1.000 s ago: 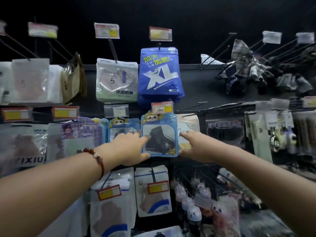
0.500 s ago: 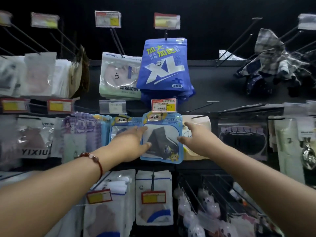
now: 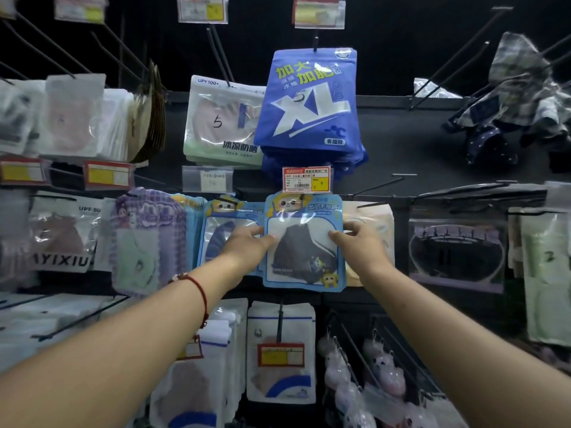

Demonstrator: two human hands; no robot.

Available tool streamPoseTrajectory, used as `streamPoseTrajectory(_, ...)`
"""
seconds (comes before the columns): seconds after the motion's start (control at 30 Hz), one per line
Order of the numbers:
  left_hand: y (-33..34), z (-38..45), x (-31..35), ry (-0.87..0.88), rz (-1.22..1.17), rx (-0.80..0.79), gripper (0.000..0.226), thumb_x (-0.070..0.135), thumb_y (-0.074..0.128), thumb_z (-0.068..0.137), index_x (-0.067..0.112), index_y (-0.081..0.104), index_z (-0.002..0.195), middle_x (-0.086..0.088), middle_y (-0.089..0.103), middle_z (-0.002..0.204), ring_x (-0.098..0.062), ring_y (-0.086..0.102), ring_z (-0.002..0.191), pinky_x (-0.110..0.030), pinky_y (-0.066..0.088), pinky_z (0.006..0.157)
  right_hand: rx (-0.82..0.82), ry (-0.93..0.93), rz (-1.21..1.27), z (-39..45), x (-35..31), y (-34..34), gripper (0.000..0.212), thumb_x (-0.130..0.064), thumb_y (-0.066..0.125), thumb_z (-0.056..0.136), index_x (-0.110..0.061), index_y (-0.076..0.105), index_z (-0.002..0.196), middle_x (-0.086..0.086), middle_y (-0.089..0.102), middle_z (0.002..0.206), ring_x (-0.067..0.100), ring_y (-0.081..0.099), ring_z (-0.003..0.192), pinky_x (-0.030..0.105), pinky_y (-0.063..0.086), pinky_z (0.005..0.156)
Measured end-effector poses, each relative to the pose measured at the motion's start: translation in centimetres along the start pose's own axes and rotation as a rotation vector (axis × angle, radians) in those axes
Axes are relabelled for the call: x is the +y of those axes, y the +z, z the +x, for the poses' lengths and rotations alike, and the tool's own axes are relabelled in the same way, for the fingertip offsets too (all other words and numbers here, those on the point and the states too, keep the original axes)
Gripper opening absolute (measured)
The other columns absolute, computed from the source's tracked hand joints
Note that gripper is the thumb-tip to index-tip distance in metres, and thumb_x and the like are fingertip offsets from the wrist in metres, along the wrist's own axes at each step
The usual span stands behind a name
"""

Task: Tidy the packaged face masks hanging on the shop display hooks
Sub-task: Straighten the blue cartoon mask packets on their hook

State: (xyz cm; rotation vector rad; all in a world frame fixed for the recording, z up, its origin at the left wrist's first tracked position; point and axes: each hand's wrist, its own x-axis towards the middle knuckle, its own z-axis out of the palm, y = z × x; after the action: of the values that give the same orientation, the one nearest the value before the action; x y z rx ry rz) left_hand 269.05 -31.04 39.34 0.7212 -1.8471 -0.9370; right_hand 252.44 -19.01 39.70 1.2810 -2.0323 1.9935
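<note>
Where both hands meet the light-blue mask packet (image 3: 304, 242) in the middle row, their fingertips lie partly behind its edges, so the grip is hard to read: the left hand (image 3: 247, 247) appears to pinch its left edge, the right hand (image 3: 360, 245) its right edge. Behind it a cream packet (image 3: 375, 217) is mostly covered. Above hang a price tag (image 3: 306, 179) and blue XL packets (image 3: 310, 100), on hooks against a dark back wall (image 3: 417, 137). Side goods are blurred.

One head-worn wide-angle view looks forward and slightly down, close to the display hooks (image 3: 380, 183).
</note>
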Motion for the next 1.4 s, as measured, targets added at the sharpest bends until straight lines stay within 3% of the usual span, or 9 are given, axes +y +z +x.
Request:
streamPoseTrajectory(0.1,0.0,0.4,-0.6,-0.003,-0.024,0.046,0.046,0.036,0.067,0.094,0.018,0.058,0.135,-0.004,0.064,0.127,-0.025,0.063,0.11,-0.043,0.054,0.096,0.004,-0.008,0.044,0.0,0.3,-0.1,0.018,-0.031,0.063,0.094,-0.022,0.065,0.109,-0.005,0.068,0.09,0.01,0.067,0.076,0.026,0.053,0.059)
streamPoseTrajectory(0.3,-0.5,-0.1,-0.8,0.009,-0.112,0.133,0.033,0.028,0.074,0.09,0.015,0.066,0.119,-0.003,0.07,0.099,-0.019,0.067,0.08,-0.029,0.061,0.069,0.03,-0.028,0.084,0.2,0.6,-0.3,0.013,-0.029,0.068,0.091,-0.026,0.066,0.103,-0.005,0.07,0.089,0.015,0.069,0.082,0.038,0.059,0.074)
streamPoseTrajectory(0.57,-1.3,-1.2,-0.2,0.019,-0.154,0.186,0.025,0.029,0.079,0.085,0.015,0.073,0.104,0.0,0.073,0.095,-0.019,0.071,0.082,-0.033,0.062,0.072,0.003,0.014,0.135,-0.2,0.1,-0.8,0.014,-0.027,0.075,0.084,-0.019,0.066,0.09,0.004,0.072,0.091,0.024,0.071,0.088,0.049,0.057,0.084)
streamPoseTrajectory(0.8,-1.7,-2.2,0.1,0.013,-0.225,0.109,0.019,0.025,0.077,0.087,0.016,0.07,0.102,0.001,0.071,0.093,-0.009,0.065,0.078,-0.012,0.05,0.051,0.008,-0.001,0.153,-1.1,-0.3,-1.2,0.011,-0.028,0.068,0.091,-0.021,0.064,0.098,0.0,0.073,0.092,0.018,0.071,0.082,0.04,0.06,0.074)
streamPoseTrajectory(0.97,-2.1,-2.4,0.8,-0.066,-0.381,0.018,0.022,0.026,0.074,0.089,0.012,0.072,0.106,-0.009,0.076,0.102,-0.026,0.072,0.094,-0.042,0.057,0.086,-0.002,0.028,0.203,-1.5,-1.0,-1.5,0.01,-0.024,0.066,0.092,-0.017,0.064,0.099,0.001,0.071,0.088,0.015,0.067,0.074,0.029,0.05,0.057)
streamPoseTrajectory(1.1,-2.2,-2.7,1.2,-0.091,-0.558,-0.06,0.016,0.018,0.056,0.1,0.014,0.07,0.106,-0.004,0.075,0.094,-0.02,0.072,0.079,-0.038,0.059,0.072,-0.017,0.059,0.267,-1.6,-1.6,-1.8,0.011,-0.016,0.062,0.093,-0.011,0.064,0.103,0.006,0.069,0.09,0.018,0.064,0.071,0.028,0.05,0.055)
streamPoseTrajectory(1.2,-2.3,-3.1,1.5,-0.08,-0.635,-0.07,0.021,0.0,0.054,0.097,0.016,0.065,0.105,-0.004,0.074,0.085,-0.015,0.071,0.068,-0.032,0.057,0.058,-0.018,0.062,0.314,-2.1,-2.3,-2.0,0.015,-0.011,0.061,0.094,-0.006,0.063,0.107,0.008,0.069,0.09,0.024,0.063,0.075,0.044,0.058,0.07)
streamPoseTrajectory(1.27,-2.4,-3.5,1.9,-0.08,-0.676,-0.068,0.025,-0.003,0.058,0.094,0.016,0.06,0.11,-0.006,0.072,0.084,-0.014,0.069,0.061,-0.031,0.057,0.053,-0.021,0.048,0.341,-2.4,-2.7,-2.3,0.003,-0.009,0.059,0.095,-0.01,0.062,0.097,0.005,0.066,0.085,0.024,0.063,0.077,0.046,0.057,0.076)
streamPoseTrajectory(1.4,-2.7,-4.3,2.7,-0.075,-0.712,-0.095,0.024,0.002,0.061,0.094,0.009,0.062,0.116,-0.01,0.075,0.088,-0.02,0.072,0.071,-0.036,0.063,0.062,-0.027,0.024,0.405,-2.7,-3.1,-2.9,0.012,-0.007,0.059,0.096,-0.016,0.059,0.088,0.004,0.066,0.085,0.018,0.065,0.071,0.035,0.057,0.065)
